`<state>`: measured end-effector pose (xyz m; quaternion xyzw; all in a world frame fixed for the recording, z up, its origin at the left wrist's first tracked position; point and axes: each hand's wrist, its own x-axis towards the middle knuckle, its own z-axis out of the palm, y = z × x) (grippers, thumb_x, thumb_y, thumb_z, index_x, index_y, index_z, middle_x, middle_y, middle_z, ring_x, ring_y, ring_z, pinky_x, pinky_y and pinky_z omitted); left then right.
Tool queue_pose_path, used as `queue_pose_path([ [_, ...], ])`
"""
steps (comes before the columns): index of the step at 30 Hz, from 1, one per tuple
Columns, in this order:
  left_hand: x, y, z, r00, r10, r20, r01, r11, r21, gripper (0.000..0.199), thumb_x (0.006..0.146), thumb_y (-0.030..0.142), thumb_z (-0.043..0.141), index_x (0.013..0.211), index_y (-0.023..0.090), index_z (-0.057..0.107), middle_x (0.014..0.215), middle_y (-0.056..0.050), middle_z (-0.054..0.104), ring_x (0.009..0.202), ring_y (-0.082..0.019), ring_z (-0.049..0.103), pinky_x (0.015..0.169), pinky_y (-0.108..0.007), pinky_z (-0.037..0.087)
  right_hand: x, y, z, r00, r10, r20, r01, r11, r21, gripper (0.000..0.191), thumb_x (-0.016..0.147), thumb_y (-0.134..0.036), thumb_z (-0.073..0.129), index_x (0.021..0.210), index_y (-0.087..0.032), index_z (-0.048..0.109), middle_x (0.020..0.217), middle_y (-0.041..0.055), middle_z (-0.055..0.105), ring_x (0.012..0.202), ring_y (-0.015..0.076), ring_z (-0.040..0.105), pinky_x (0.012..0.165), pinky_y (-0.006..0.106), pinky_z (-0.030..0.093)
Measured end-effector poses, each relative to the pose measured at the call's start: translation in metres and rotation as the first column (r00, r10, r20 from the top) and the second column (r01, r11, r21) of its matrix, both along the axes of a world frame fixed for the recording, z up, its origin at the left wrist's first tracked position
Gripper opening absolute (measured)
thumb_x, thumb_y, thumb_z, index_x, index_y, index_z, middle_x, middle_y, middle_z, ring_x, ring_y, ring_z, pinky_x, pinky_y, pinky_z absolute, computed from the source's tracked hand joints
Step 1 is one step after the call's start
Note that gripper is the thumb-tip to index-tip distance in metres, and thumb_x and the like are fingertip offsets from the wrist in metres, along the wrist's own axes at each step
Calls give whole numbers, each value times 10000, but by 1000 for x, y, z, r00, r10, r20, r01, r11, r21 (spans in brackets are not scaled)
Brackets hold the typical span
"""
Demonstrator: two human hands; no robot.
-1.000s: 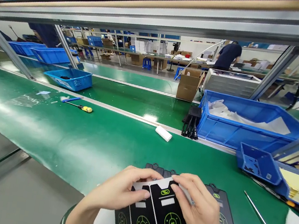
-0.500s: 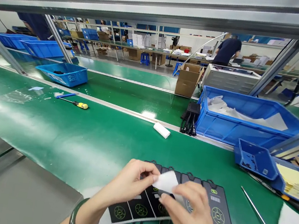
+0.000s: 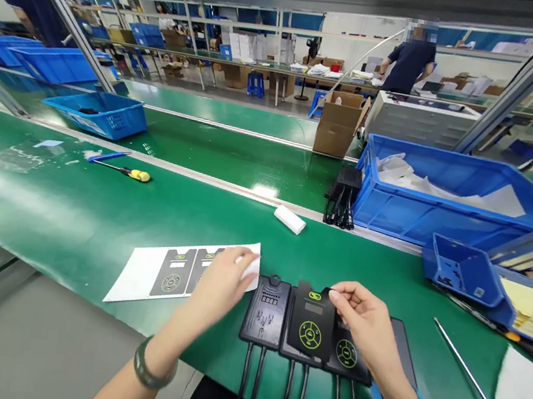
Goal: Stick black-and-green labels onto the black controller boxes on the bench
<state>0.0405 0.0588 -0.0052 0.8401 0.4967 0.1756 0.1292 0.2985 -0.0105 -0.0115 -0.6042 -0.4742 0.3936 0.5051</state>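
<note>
My left hand (image 3: 223,280) is closed at the edge of a white label sheet (image 3: 138,270), which bears black labels with green print. Between the thumb and fingers of my right hand (image 3: 362,316) is the top corner of a black label (image 3: 312,321). That label lies over one of several black control boxes in a row, slightly tilted. To its left, a bare box (image 3: 266,311) shows its digit display and has no label. The box on the right (image 3: 347,352) carries a black label with a green ring. Black cables run from the boxes toward me.
A white roll (image 3: 289,219) lies beyond the boxes. Behind are black adapters (image 3: 344,195) and a big blue bin (image 3: 396,210). At right are a small blue tray (image 3: 460,271) and a metal rod (image 3: 466,376); at left, a yellow-handled screwdriver (image 3: 139,175). A person stands far back.
The label sheet has moved left off the boxes, along with my left hand. My hands have spread apart, and my right hand now holds a black label over a box. The view has tilted down slightly.
</note>
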Motion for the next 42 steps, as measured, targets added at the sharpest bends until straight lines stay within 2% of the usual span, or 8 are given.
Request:
queue_pose_path([
  [2,5,-33,-7,994,-110,28,110,994,-2,232,902,172,570,1125,173,632,1116,-95,657,1032,-247,622,906,-413,539,0,5,-9,1000,31,2,-31,999,-43,288,741,-457,713,761,-174,667,584,-17,572,494,100,452,447,227,353],
  [5,8,-76,-18,961,-268,74,266,963,34,245,885,151,593,1127,179,615,1121,-85,662,998,-236,650,848,-389,594,0,5,-19,999,50,1,-50,995,-82,313,728,-480,713,767,-173,664,571,-23,555,493,99,434,444,228,322],
  [10,10,-107,-36,955,-297,14,294,948,123,281,917,140,519,1188,114,589,1191,-141,655,1154,-293,615,923,-426,588,0,2,-27,999,41,-12,-42,994,-106,286,729,-453,728,781,-178,669,624,-11,587,533,103,468,473,227,342],
  [18,14,-114,-43,967,-253,-4,249,948,197,281,914,126,507,1172,109,616,1181,-159,659,1140,-318,630,915,-446,592,0,1,-32,1000,18,4,-18,994,-107,236,744,-413,728,789,-188,675,616,-18,580,534,97,466,472,216,359],
  [22,16,-114,-40,964,-264,-37,266,944,195,377,805,135,700,1175,131,624,1156,-167,667,1115,-332,641,904,-452,595,1,1,-34,1000,22,5,-22,994,-103,234,751,-417,731,792,-193,677,635,-12,597,554,102,496,497,216,396],
  [26,17,-112,-39,957,-282,-60,289,937,196,607,656,310,873,1190,158,627,1135,-176,673,1085,-352,652,885,-482,598,1,0,-35,1000,18,-4,-19,994,-108,243,743,-425,747,792,-197,679,664,-1,626,591,113,543,535,217,444],
  [29,18,-111,-39,959,-279,-54,284,938,201,631,640,376,875,1182,159,634,1124,-170,679,1082,-345,654,888,-475,598,1,0,-35,1000,14,8,-13,995,-103,258,733,-440,752,782,-197,681,672,5,639,601,120,563,549,220,466],
  [42,18,-112,-40,959,-276,-65,283,941,183,621,657,384,866,1190,171,629,1130,-157,685,1082,-344,655,879,-472,604,0,2,-38,988,40,148,-23,993,-112,323,750,-497,718,805,-181,677,683,39,647,622,174,594,573,290,485],
])
